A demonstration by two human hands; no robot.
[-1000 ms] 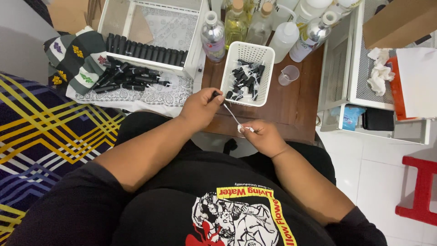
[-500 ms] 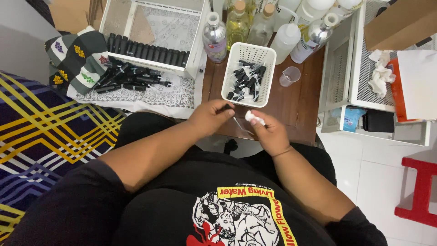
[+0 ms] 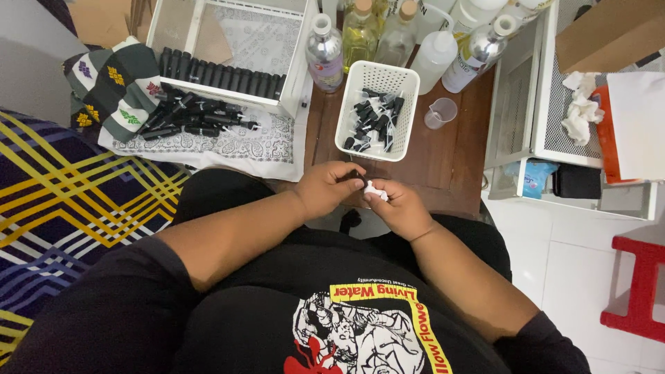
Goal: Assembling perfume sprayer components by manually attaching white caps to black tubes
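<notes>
My left hand [image 3: 327,188] pinches a small black spray pump [image 3: 357,175] between thumb and fingers, just over the front edge of the wooden table [image 3: 454,163]. My right hand [image 3: 400,208] touches the left and is closed on a small white piece [image 3: 375,189] pressed against the pump. The pump's thin tube is hidden between the hands. Right behind them stands a white slotted basket [image 3: 360,73] holding several more black pumps.
Several bottles [image 3: 324,45] and a small clear cup [image 3: 441,112] stand behind the basket. A white tray [image 3: 235,31] with a row of black vials and loose vials [image 3: 197,118] on a patterned cloth lie left. A white wire rack [image 3: 530,104] is right, a red stool [image 3: 641,291] lower right.
The hands have come together. A second ago they were apart with the thin tube stretched between them; now the tube is hidden and the right hand's white piece touches the pump.
</notes>
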